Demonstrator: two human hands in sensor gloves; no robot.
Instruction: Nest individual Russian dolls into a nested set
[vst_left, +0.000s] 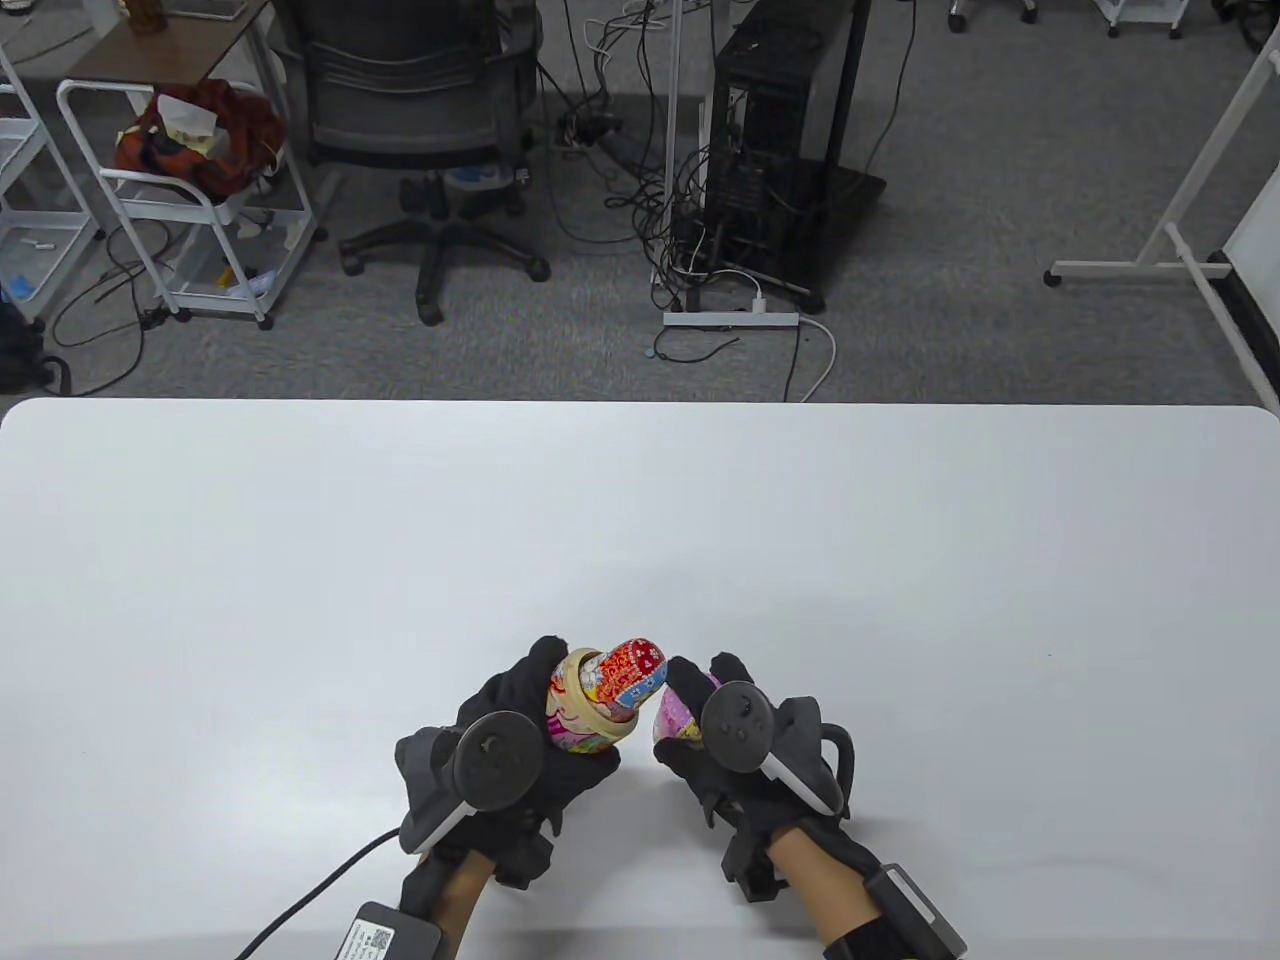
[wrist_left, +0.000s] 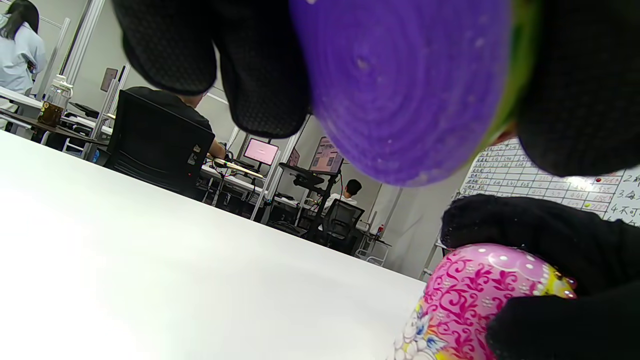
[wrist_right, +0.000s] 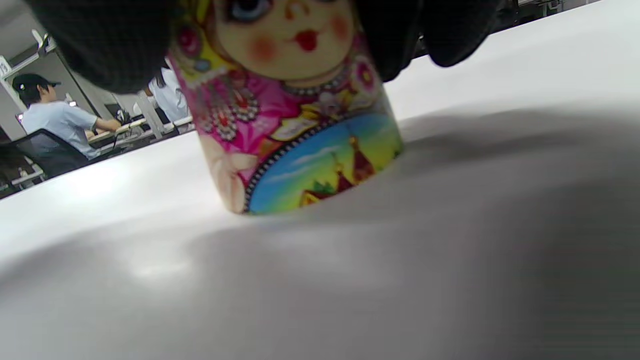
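My left hand (vst_left: 520, 745) grips the lower half of a large doll (vst_left: 580, 715), tilted to the right, with its cream rim open. A smaller red patterned doll (vst_left: 630, 675) sits in that half and sticks out of it. The half's purple base (wrist_left: 405, 85) fills the left wrist view between my fingers. My right hand (vst_left: 700, 730) grips a pink doll piece (vst_left: 672, 718) with a painted face (wrist_right: 285, 30), just right of the red doll. The right wrist view shows its lower edge (wrist_right: 320, 195) on the white table (vst_left: 640, 520). The pink piece also shows in the left wrist view (wrist_left: 475, 295).
Both hands are near the table's front edge, at its middle. A glove cable (vst_left: 300, 900) trails off to the lower left. Beyond the far edge stand an office chair (vst_left: 420, 100), a computer tower (vst_left: 775, 130) and a cart (vst_left: 190, 170).
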